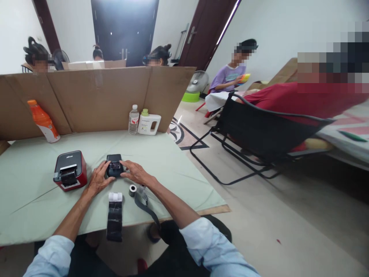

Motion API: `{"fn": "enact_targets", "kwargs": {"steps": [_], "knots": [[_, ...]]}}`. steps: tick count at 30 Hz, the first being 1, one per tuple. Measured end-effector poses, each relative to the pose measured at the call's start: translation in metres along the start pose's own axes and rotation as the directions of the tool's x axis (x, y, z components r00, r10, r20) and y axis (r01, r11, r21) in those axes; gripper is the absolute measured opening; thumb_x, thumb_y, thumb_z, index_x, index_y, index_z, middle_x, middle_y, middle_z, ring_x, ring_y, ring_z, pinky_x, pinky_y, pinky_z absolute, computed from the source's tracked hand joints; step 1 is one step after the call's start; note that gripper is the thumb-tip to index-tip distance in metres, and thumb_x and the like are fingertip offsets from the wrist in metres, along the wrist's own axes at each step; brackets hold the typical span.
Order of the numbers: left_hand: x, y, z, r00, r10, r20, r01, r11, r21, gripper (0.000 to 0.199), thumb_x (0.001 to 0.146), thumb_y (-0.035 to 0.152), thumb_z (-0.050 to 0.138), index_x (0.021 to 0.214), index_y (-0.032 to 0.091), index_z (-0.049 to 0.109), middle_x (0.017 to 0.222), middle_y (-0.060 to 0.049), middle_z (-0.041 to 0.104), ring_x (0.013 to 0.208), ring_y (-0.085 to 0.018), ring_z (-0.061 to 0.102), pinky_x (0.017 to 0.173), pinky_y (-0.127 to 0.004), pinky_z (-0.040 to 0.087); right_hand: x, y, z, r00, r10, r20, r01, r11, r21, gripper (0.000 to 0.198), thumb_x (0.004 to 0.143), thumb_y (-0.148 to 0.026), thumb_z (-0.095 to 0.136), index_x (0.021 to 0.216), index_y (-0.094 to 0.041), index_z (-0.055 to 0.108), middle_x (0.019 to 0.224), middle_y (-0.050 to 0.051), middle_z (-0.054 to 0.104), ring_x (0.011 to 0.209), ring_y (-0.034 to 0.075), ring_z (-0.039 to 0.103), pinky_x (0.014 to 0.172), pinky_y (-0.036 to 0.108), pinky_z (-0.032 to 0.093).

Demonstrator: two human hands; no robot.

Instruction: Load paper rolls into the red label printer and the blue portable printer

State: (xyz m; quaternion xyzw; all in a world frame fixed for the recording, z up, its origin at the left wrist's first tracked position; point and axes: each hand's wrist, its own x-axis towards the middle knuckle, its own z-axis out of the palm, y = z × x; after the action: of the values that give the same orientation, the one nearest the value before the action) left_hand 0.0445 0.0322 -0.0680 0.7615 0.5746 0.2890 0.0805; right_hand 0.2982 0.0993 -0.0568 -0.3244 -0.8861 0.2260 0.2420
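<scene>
Our left hand [99, 179] and right hand [135, 172] grip the small black device [115, 171] on the worktop [170, 163], fingers partly covering its sides; the red-and-black machine's [70, 161] white lettering is too small for us.

Device [114, 172] on tbl [184, 175], btwn L hand [99, 178] & R hand [136, 172]. Printer [71, 169] just L of L hand. Strip [114, 219] nearer edge than device, its end hanging over; small roll [133, 190] to its R. Cardboard screen [103, 100] along back; drink btl [44, 121] before it at L, water btl [133, 120] & jug [147, 124] side by side toward R. Folding chair [259, 119] on floor R of tbl.
</scene>
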Motion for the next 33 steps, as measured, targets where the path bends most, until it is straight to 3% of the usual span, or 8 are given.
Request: {"fn": "enact_targets", "kwargs": {"steps": [7, 12, 16, 19, 22, 25, 29, 33], "knots": [[0.003, -0.001, 0.000, 1.000, 0.003, 0.002, -0.002, 0.996, -0.089, 0.083, 0.083, 0.039, 0.077, 0.156, 0.019, 0.044, 0.160, -0.019, 0.048, 0.150, -0.034, 0.045, 0.123, -0.055, 0.037, -0.003, 0.009, 0.001, 0.999, 0.011, -0.041, -0.007, 0.996, 0.088, 0.066, 0.092, -0.033, 0.073, 0.153, -0.028, 0.050, 0.122, 0.009, 0.067, 0.093, 0.020, 0.067, 0.092, 0.040, 0.054], [0.003, 0.002, -0.011, 1.000, 0.006, 0.028, -0.002, 0.988, -0.156, 0.081, 0.080, 0.031, 0.076, 0.155, 0.021, 0.047, 0.159, -0.016, 0.050, 0.149, -0.033, 0.046, 0.125, -0.053, 0.037, -0.018, 0.019, -0.013, 0.981, 0.086, -0.173, -0.040, 0.966, 0.255, 0.050, 0.092, -0.036, 0.068, 0.141, -0.025, 0.063, 0.123, 0.010, 0.070, 0.089, 0.019, 0.068, 0.083, 0.036, 0.057], [-0.007, 0.008, -0.032, 1.000, -0.007, 0.015, 0.009, 0.987, -0.159, 0.067, 0.081, 0.026, 0.071, 0.146, 0.018, 0.058, 0.151, -0.016, 0.058, 0.143, -0.033, 0.052, 0.122, -0.054, 0.041, -0.039, 0.028, -0.024, 0.921, 0.258, -0.293, -0.143, 0.921, 0.361, 0.034, 0.093, -0.041, 0.062, 0.114, -0.019, 0.076, 0.111, 0.011, 0.075, 0.085, 0.020, 0.068, 0.080, 0.035, 0.056], [-0.024, 0.021, -0.046, 0.998, -0.043, 0.044, 0.051, 0.981, -0.187, 0.044, 0.086, 0.031, 0.068, 0.128, 0.017, 0.070, 0.133, -0.015, 0.071, 0.127, -0.031, 0.065, 0.110, -0.050, 0.052, -0.056, 0.031, -0.024, 0.857, 0.382, -0.345, -0.225, 0.881, 0.416, 0.031, 0.090, -0.042, 0.060, 0.096, -0.017, 0.078, 0.097, 0.009, 0.077, 0.084, 0.021, 0.068, 0.081, 0.035, 0.054], [-0.048, 0.040, -0.051, 0.991, -0.081, 0.102, 0.106, 0.958, -0.267, 0.034, 0.091, 0.039, 0.066, 0.117, 0.019, 0.074, 0.122, -0.012, 0.075, 0.111, -0.027, 0.072, 0.093, -0.041, 0.061, -0.069, 0.028, -0.017, 0.826, 0.435, -0.358, -0.251, 0.853, 0.459, 0.032, 0.090, -0.044, 0.060, 0.088, -0.017, 0.077, 0.087, 0.006, 0.075, 0.080, 0.020, 0.065, 0.076, 0.032, 0.050], [-0.071, 0.054, -0.049, 0.990, -0.086, 0.109, 0.114, 0.952, -0.284, 0.031, 0.090, 0.037, 0.069, 0.115, 0.021, 0.076, 0.123, -0.012, 0.075, 0.114, -0.027, 0.071, 0.092, -0.040, 0.061, -0.076, 0.025, -0.012, 0.808, 0.448, -0.383, -0.244, 0.845, 0.475, 0.034, 0.091, -0.046, 0.059, 0.085, -0.017, 0.075, 0.082, 0.005, 0.072, 0.075, 0.019, 0.062, 0.072, 0.031, 0.047], [-0.085, 0.051, -0.046, 0.987, -0.159, 0.032, 0.162, 0.956, -0.245, 0.033, 0.089, 0.035, 0.067, 0.118, 0.021, 0.075, 0.127, -0.013, 0.073, 0.118, -0.028, 0.069, 0.093, -0.041, 0.061, -0.073, 0.028, -0.013, 0.807, 0.473, -0.354, -0.269, 0.828, 0.493, 0.035, 0.089, -0.047, 0.059, 0.086, -0.016, 0.076, 0.084, 0.006, 0.074, 0.078, 0.020, 0.064, 0.075, 0.033, 0.050], [-0.061, 0.031, -0.043, 0.949, -0.314, 0.031, 0.309, 0.906, -0.288, 0.058, 0.084, 0.041, 0.070, 0.136, 0.015, 0.066, 0.127, -0.016, 0.072, 0.104, -0.028, 0.074, 0.082, -0.039, 0.063, -0.051, 0.025, -0.017, 0.860, 0.463, -0.215, -0.293, 0.793, 0.534, 0.040, 0.086, -0.050, 0.065, 0.105, -0.017, 0.078, 0.106, 0.010, 0.077, 0.095, 0.024, 0.069, 0.089, 0.039, 0.054]]}}
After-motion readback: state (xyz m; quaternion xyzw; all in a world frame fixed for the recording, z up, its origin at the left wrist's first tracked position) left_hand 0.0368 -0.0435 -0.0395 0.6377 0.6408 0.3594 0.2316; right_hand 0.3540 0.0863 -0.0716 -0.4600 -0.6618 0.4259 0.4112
